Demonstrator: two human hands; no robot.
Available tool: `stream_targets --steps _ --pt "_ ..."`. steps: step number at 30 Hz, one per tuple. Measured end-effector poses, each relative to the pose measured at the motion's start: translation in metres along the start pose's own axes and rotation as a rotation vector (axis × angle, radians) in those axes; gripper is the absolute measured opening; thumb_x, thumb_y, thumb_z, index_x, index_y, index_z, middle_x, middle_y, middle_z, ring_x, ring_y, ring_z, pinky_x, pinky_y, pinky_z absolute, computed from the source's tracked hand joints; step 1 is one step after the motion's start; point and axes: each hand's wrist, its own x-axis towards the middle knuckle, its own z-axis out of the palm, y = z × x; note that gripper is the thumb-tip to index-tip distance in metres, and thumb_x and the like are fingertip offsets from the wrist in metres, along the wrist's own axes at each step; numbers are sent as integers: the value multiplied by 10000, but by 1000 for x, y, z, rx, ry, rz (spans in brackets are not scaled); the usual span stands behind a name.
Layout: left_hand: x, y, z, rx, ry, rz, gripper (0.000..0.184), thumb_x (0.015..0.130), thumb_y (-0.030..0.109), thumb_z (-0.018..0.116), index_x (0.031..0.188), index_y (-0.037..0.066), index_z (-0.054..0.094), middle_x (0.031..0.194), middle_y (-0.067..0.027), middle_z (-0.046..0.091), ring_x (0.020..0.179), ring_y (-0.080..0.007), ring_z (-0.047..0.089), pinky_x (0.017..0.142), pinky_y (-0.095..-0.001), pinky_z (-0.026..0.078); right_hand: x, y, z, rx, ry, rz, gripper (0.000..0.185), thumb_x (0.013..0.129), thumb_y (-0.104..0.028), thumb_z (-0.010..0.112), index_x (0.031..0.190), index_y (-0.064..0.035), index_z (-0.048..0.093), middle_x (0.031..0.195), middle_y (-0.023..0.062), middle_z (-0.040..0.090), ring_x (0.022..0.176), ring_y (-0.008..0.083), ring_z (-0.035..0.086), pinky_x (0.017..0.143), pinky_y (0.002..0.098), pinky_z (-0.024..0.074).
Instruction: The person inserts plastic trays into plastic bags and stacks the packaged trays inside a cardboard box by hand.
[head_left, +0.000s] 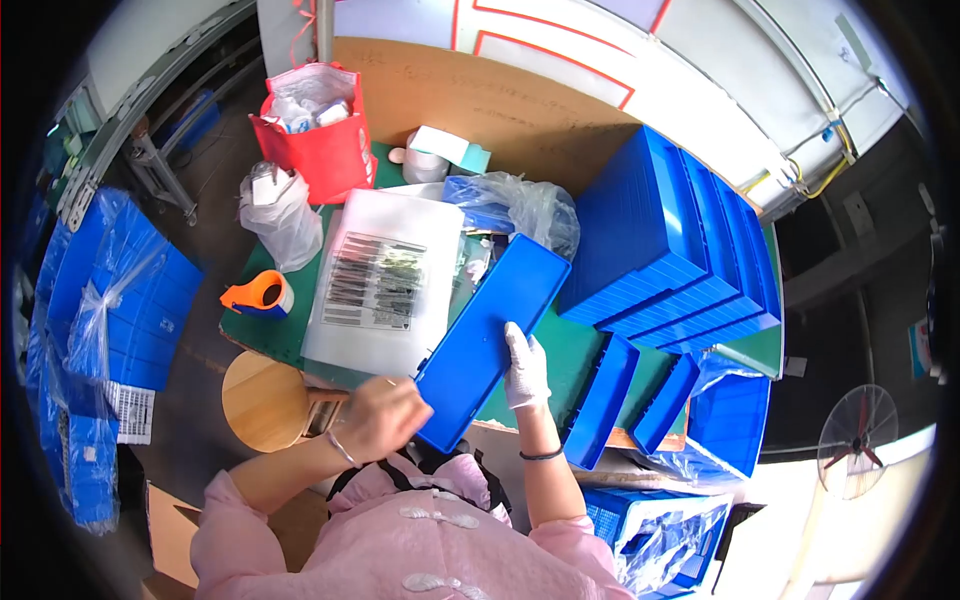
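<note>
Green tabletop point(562, 350), crowded by blue bins point(650, 235); right hand point(526, 372) clasps blue tray point(475, 350), left hand point(382, 415) curled, grip unclear.

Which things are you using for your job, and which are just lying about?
In use:
- long blue plastic tray, held by white-gloved right hand, bare left hand near it
- probably the stacked blue plastic boxes

Seemingly lying about:
- red shopping bag
- white plastic bag
- round wooden stool

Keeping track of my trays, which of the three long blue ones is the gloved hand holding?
The leftmost tray, gripped at its edge by the gloved right hand; the other two trays lie farther right, with no hand on them.
</note>
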Motion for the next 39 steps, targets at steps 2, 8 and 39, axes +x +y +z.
stream_targets --steps 2,8,39 --pt "0 -22 7 -28 198 -388 191 790 178 548 887 17 509 794 -111 480 685 -219 484 620 -315 407 -1 3 -17 26 3 39 325 807 -272 593 970 4 538 885 26 560 768 88 497 695 231 419" --pt "-9 -16 109 -1206 -47 -854 372 837 277 554 1017 -24 432 891 -69 516 764 -99 482 701 -251 423 0 22 -37 27 53 146 354 805 -318 592 977 -13 542 848 2 545 751 76 483 661 216 406" --pt "68 -103 -39 65 104 -78 231 723 132 595 915 30 518 1008 -113 487 927 -287 495 784 -345 412 -77 18 -131 -172 -343 375 374 717 -235 683 975 -4 543 851 7 565 766 108 517 706 252 416"
